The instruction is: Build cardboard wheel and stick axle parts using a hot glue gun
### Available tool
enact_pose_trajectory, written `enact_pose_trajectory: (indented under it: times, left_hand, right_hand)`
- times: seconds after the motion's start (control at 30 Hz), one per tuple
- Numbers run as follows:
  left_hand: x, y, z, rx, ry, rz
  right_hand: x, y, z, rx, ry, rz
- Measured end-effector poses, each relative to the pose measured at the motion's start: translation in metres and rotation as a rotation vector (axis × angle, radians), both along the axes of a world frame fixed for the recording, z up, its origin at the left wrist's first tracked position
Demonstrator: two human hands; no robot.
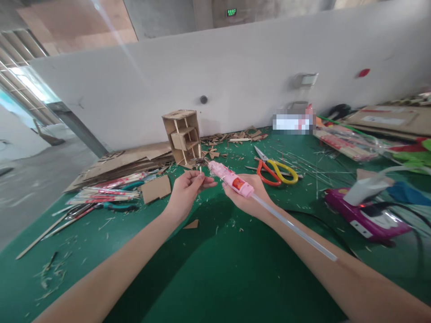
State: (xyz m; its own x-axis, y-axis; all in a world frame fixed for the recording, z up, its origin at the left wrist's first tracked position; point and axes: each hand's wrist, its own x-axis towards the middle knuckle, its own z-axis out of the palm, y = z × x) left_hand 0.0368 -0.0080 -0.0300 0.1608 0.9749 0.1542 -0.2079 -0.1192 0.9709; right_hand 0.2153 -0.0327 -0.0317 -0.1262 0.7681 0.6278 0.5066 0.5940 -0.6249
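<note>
Pink glue gun (231, 178) gripped in right hand (247, 197); left hand (186, 188) pinches a thin stick (200, 170) at its nozzle.

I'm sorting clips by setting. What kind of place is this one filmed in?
Probably a craft or model-making workbench in a bare, unfinished building. The green felt-covered table is strewn with cardboard scraps, a small brown cardboard shelf model stands by the wall, and the right hand holds a pink glue gun.

Matt cardboard model (182, 137), glossy plastic glue gun (230, 178)
</note>
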Motion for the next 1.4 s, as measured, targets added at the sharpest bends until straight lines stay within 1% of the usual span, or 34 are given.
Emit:
enact_pose_trajectory:
  times: [0.13,0.37,0.53,0.7,0.97,1.4]
  left_hand:
    - [-0.0005,0.001,-0.0007,0.001,-0.005,0.002]
    - [-0.0012,0.0008,-0.0012,-0.001,-0.001,0.012]
    - [-0.0016,0.0025,-0.0034,0.018,-0.002,0.017]
    - [-0.0028,0.0037,-0.0061,0.039,0.007,0.013]
    - [-0.0005,0.0009,-0.0018,0.039,-0.016,0.008]
    - [0.0,0.0015,-0.001,0.06,-0.047,-0.001]
  right_hand:
    - [0.0004,-0.0003,0.0003,-0.009,0.011,-0.002]
    - [-0.0003,-0.0038,0.0057,0.0,0.018,0.031]
    - [-0.0006,-0.0022,0.0031,0.015,-0.001,0.063]
    - [-0.0007,-0.0005,0.0,0.022,-0.013,0.058]
    - [0.0004,0.0006,-0.001,0.027,0.017,0.03]
    - [0.0007,0.0006,-0.0005,-0.016,0.018,-0.013]
